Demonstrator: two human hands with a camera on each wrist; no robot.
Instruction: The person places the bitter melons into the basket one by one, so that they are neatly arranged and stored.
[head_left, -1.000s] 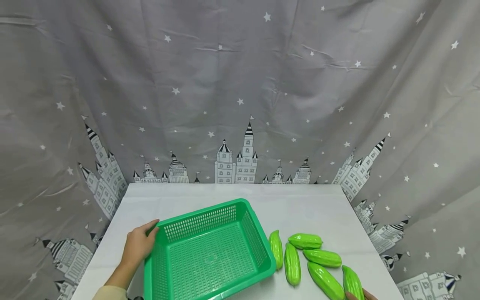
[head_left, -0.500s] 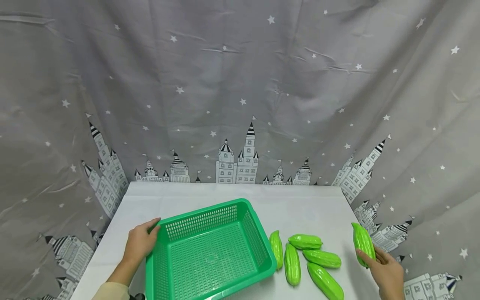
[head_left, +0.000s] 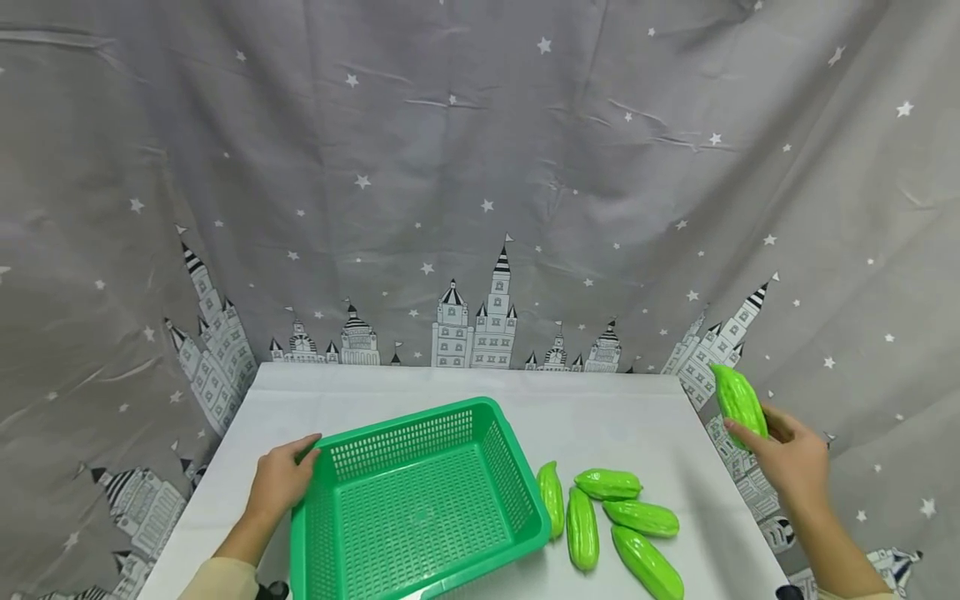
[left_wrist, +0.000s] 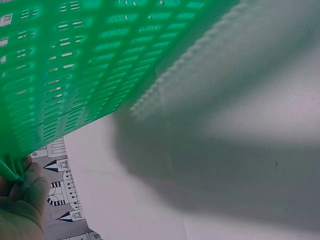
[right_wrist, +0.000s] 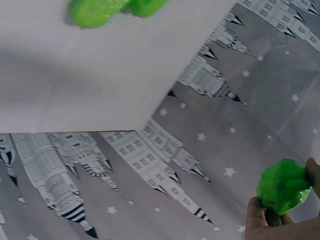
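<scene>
A green plastic basket (head_left: 495, 482) with slotted walls sits askew on the white table. My left hand (head_left: 279, 482) grips its rim at the far left corner; in the left wrist view the fingers (left_wrist: 35, 192) curl about that corner. Raised above the table's right edge, a bright green bitter melon (head_left: 738, 404) is held in my right hand (head_left: 797, 457), thumb on one side and fingers on the other. The right wrist view shows this melon (right_wrist: 284, 186) end-on. Several more bitter melons (head_left: 583, 529) lie loosely grouped just right of the basket.
The white table (head_left: 615, 417) ends at a grey curtain (head_left: 480, 167) printed with castles and stars, which surrounds it at the back and sides. One melon (head_left: 551, 498) lies close against the basket's right wall.
My right hand has lifted the bitter melon off the table at the lower right and carried it upward, toward the back right. My left hand and the basket have stayed put.
</scene>
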